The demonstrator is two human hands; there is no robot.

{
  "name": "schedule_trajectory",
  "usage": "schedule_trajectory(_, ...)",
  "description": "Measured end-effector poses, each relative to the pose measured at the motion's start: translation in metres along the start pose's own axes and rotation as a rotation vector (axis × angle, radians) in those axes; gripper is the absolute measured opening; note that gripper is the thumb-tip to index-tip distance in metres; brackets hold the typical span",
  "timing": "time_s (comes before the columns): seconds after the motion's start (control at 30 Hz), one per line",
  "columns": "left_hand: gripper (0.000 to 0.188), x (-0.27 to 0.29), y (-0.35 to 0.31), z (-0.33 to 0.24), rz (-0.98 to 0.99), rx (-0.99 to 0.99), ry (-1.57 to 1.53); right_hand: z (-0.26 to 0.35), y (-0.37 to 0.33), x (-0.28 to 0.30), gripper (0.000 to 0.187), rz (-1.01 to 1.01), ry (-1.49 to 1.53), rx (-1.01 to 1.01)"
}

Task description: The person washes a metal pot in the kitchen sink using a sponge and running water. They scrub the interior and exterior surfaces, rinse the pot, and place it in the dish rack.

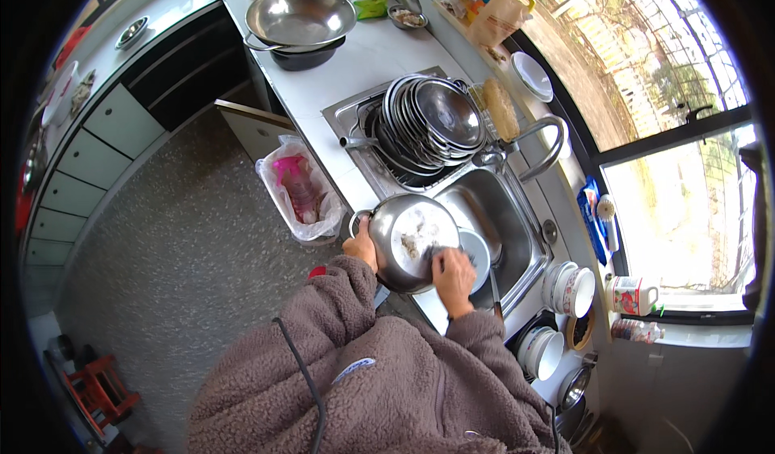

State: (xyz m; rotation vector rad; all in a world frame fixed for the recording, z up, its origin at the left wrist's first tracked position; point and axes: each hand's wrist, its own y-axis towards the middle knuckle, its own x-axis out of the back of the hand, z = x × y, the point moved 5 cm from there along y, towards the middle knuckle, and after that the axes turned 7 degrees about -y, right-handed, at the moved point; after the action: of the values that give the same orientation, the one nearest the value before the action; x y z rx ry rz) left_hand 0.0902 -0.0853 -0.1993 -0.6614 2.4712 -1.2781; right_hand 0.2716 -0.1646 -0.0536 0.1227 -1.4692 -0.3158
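My left hand (362,246) grips the rim of a steel pan (394,272) beside its loop handle. The pan is tilted over the near edge of the sink, with whitish suds and brownish bits on the face turned up to me. My right hand (454,275) is closed on a dark scouring pad (437,252), mostly hidden under the fingers, and presses it to the pan's right side. Beyond the pan a pale bowl (476,248) sits in the sink basin (517,240), with a long-handled utensil (496,292) leaning close to my right hand.
Stacked steel bowls (452,115) fill the other basin, behind the curved faucet (557,143). A lined trash bin (282,204) holding a pink spray bottle stands left of the counter. White bowls (577,291) sit right of the sink. A large two-handled wok (299,18) rests farther back.
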Motion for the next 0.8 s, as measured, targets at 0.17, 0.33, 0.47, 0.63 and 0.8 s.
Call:
schedule_trajectory(0.17,0.077,0.000,-0.001,0.004,0.019,-0.001,-0.010,-0.006,0.012,0.004,0.013,-0.008,-0.028,-0.130)
schedule_trajectory(0.33,0.083,0.005,-0.004,-0.005,-0.074,-0.061,0.221,0.048,0.034,-0.019,0.014,0.040,0.082,0.173)
schedule_trajectory(0.47,0.082,0.004,-0.001,-0.001,-0.062,-0.008,0.161,0.039,0.025,-0.006,0.013,-0.001,0.105,0.112)
schedule_trajectory(0.63,0.080,0.001,0.004,0.005,-0.065,0.020,0.145,-0.010,0.054,-0.010,0.016,0.211,-0.040,-0.284)
schedule_trajectory(0.8,0.077,0.005,0.011,0.004,-0.107,-0.041,0.283,0.061,0.040,-0.032,0.012,0.067,0.247,0.196)
